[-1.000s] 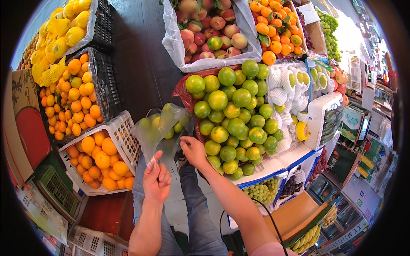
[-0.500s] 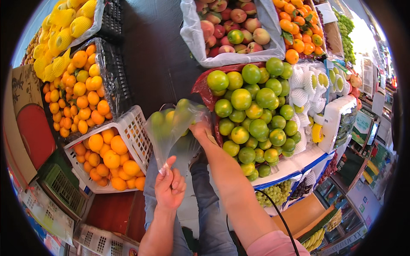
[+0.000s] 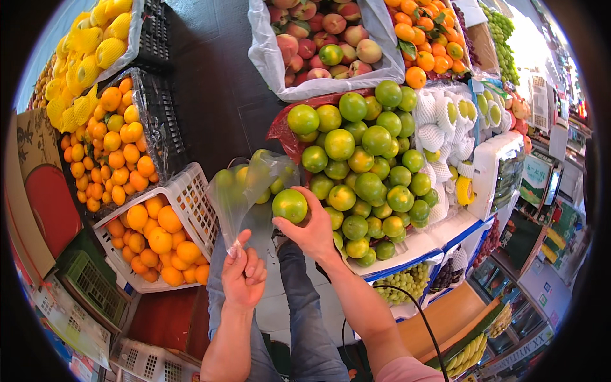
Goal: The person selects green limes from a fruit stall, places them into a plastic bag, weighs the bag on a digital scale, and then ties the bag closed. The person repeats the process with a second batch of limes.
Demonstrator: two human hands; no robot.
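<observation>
Dark flooring (image 3: 210,83) is seen in the head view, flanked by orange fruit (image 3: 159,240) in a white crate (image 3: 193,194) at left and peaches (image 3: 334,24) in a lined box (image 3: 264,54) farther right. By the left hand (image 3: 245,274), a clear plastic bag (image 3: 229,216), with green fruit (image 3: 224,179) showing through it, is pinched between thumb and forefinger. One green citrus (image 3: 289,205) is grasped in the right hand (image 3: 313,230), near the bag and just left of a heap of similar fruit (image 3: 368,186). Whether they touch cannot be told.
</observation>
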